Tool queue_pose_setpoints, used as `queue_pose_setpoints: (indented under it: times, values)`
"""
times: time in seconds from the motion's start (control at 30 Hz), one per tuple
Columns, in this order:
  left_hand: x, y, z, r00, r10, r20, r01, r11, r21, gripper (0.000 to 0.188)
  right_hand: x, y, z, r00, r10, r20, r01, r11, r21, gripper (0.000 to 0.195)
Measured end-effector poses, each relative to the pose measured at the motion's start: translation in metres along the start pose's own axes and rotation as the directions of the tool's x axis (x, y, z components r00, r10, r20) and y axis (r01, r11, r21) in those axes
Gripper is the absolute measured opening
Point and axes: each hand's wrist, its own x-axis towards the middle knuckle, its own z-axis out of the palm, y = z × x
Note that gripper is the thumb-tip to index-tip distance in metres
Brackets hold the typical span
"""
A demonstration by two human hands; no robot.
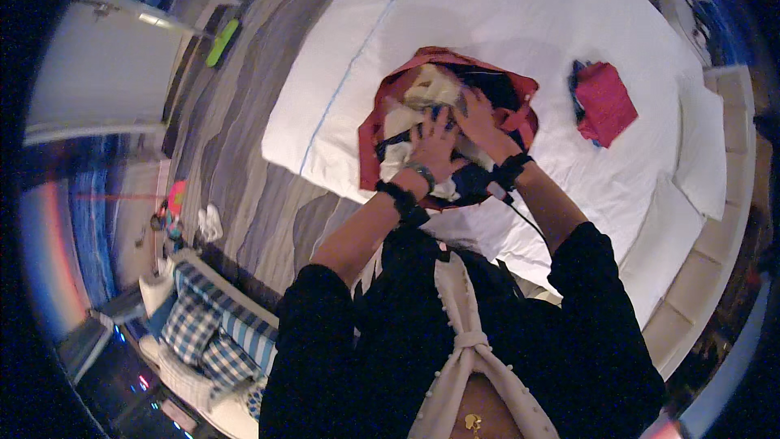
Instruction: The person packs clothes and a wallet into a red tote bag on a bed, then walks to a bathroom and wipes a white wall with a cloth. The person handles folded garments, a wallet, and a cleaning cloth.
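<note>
A red fabric bag [368, 158] lies wide open near the edge of the white bed, with cream, white and dark clothes [431, 86] inside. My left hand [434, 145] rests on the clothes with its fingers spread, left of the middle of the bag. Beside it, my right hand [480, 119] reaches into the bag with its fingers on the clothes; the picture is blurred there, and no grasp shows. Black bands are on both wrists, and a black cable with a white plug [496, 190] hangs by the right one. A folded red cloth item [606, 103] lies on the bed, right of the bag.
The white bedspread [524, 18] has a blue line and a small blue mark. White pillows [661, 238] lie along the padded headboard [701, 262] at right. A sofa [228, 292] with checked cushions stands lower left; white shoes [210, 223] are on the patterned carpet [262, 79].
</note>
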Motion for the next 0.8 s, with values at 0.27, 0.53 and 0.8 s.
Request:
queue_pose_setpoints:
  times: [0.27, 0.53, 0.8]
  values:
    - [0.062, -0.035, 0.079, 0.955, -0.196, 0.220, 0.163, 0.974, 0.159, 0.078, -0.019, -0.059, -0.047, 0.997, -0.081, 0.017, 0.066, 0.902, 0.426, 0.044]
    - [0.036, 0.008, 0.014, 0.977, -0.205, 0.063, 0.197, 0.973, 0.117, 0.069, -0.113, -0.029, -0.158, 0.942, 0.094, 0.321, -0.334, 0.346, 0.877, 0.030]
    - [-0.029, 0.151, 0.008, 0.770, 0.306, -0.560, -0.489, 0.847, -0.209, 0.043, -0.227, 0.159, -0.197, 0.772, 0.545, 0.328, -0.513, 0.229, 0.827, 0.051]
